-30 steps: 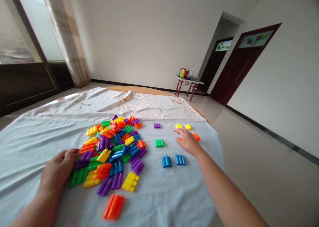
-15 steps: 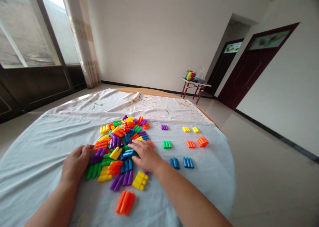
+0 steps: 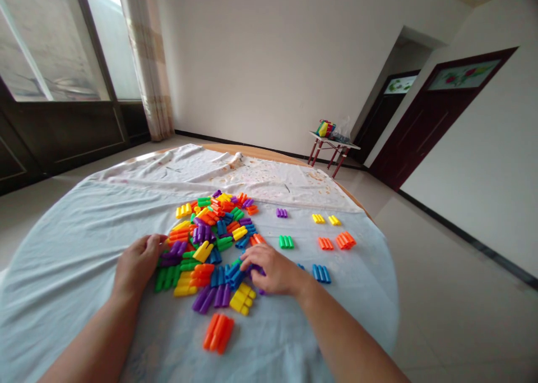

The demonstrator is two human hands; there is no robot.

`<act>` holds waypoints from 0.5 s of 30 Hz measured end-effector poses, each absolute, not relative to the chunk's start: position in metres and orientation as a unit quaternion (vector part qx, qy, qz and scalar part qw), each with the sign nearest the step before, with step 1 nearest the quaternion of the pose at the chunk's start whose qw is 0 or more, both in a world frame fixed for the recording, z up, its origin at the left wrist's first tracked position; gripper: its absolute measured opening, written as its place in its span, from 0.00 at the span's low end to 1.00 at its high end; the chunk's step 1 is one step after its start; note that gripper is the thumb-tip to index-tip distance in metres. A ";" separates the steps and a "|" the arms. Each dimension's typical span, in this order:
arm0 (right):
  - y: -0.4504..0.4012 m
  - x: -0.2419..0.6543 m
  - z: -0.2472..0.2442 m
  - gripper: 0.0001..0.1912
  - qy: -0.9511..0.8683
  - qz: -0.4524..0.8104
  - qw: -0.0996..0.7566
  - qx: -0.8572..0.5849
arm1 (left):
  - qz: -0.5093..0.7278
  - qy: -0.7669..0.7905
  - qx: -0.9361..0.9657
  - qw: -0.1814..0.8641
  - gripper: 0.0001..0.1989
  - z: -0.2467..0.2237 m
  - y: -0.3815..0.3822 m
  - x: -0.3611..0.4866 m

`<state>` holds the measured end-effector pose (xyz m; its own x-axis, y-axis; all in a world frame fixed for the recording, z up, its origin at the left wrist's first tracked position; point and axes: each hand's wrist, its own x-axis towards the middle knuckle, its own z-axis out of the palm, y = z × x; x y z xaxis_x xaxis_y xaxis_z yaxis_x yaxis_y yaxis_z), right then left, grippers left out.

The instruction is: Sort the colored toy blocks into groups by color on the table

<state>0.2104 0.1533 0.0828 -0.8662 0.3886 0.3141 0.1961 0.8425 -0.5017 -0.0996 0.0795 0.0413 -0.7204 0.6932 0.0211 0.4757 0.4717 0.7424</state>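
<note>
Several small plastic blocks, each like joined tubes, lie in a loose heap (image 3: pixel 204 234) of mixed colours. Against the heap's left edge rests my left hand (image 3: pixel 139 264), its fingers close together at the orange and purple blocks; whether it pinches one is hidden. My right hand (image 3: pixel 273 268) is at the heap's right side, its fingers curled over a purple block (image 3: pixel 255 271). Blue blocks (image 3: pixel 234 275) lie beside its fingertips. Closer to me are a yellow block (image 3: pixel 242 299) and a separate orange block (image 3: pixel 218 333).
Right of the heap, blocks sit apart by colour: purple (image 3: pixel 281 213), green (image 3: pixel 286 241), yellow (image 3: pixel 318 218), orange (image 3: pixel 346 240) and blue (image 3: pixel 321 273). A pale cloth (image 3: pixel 84 243) covers the round table. Farther off stands a small side table (image 3: pixel 335 140) holding bags.
My right hand has shifted right and its fingers have curled in. Blue blocks under it have moved, baring green and blue ones. The left hand stays at the heap's edge; the view has shifted slightly.
</note>
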 end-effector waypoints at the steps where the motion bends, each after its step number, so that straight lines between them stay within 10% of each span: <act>1: 0.154 0.212 0.085 0.15 -0.930 0.233 0.226 -0.174 | 0.382 0.845 0.345 0.142 0.22 0.041 0.079 -0.099; 15: 0.153 0.206 0.072 0.22 -0.918 0.226 0.215 -0.244 | 0.374 0.852 0.345 0.124 0.22 0.042 0.081 -0.102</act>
<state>0.2064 0.1532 0.0719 -0.7892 0.5445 0.2842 0.3502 0.7791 -0.5200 -0.1024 0.0807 0.0421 -0.7308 0.6809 0.0468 0.4949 0.4814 0.7234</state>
